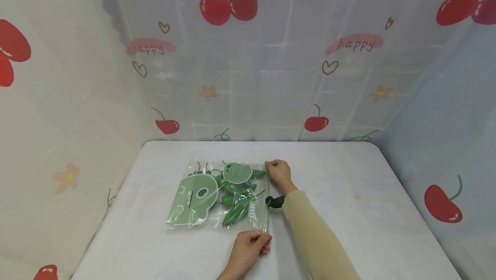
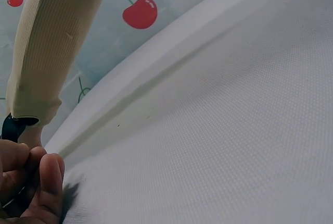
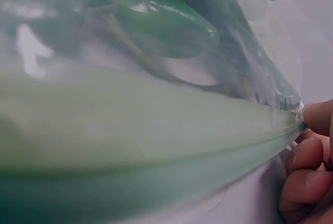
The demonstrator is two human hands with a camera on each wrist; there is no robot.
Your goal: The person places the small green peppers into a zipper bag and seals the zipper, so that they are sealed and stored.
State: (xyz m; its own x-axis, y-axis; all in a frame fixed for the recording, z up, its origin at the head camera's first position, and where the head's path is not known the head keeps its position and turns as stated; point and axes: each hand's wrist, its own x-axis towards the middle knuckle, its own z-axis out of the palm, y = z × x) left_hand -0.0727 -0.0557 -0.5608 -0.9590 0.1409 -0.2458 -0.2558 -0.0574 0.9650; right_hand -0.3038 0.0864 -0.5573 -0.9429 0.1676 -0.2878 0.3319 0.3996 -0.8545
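A clear plastic zip bag [image 1: 217, 225] lies flat on the white table, with a pale green strip [image 1: 266, 202] along its right edge. It shows a green one-eyed monster shape [image 1: 193, 198], a rounded green shape [image 1: 237, 173] and glossy green pieces [image 1: 236, 212], one long and pointed. My right hand [image 1: 280, 174] pinches the strip's far end; in the right wrist view its thumb [image 3: 318, 119] presses the bag's corner above curled fingers. At the near end of the strip, my left hand [image 1: 248, 250] pinches the other corner. The left wrist view shows its bent fingers [image 2: 47, 185].
The white table [image 1: 348, 211] is bounded by curtains [image 1: 279, 77] printed with cherries at the back and both sides. A black wrist device [image 1: 276, 202] sits at the cuff of the beige right sleeve [image 1: 315, 232], which reaches in from the front.
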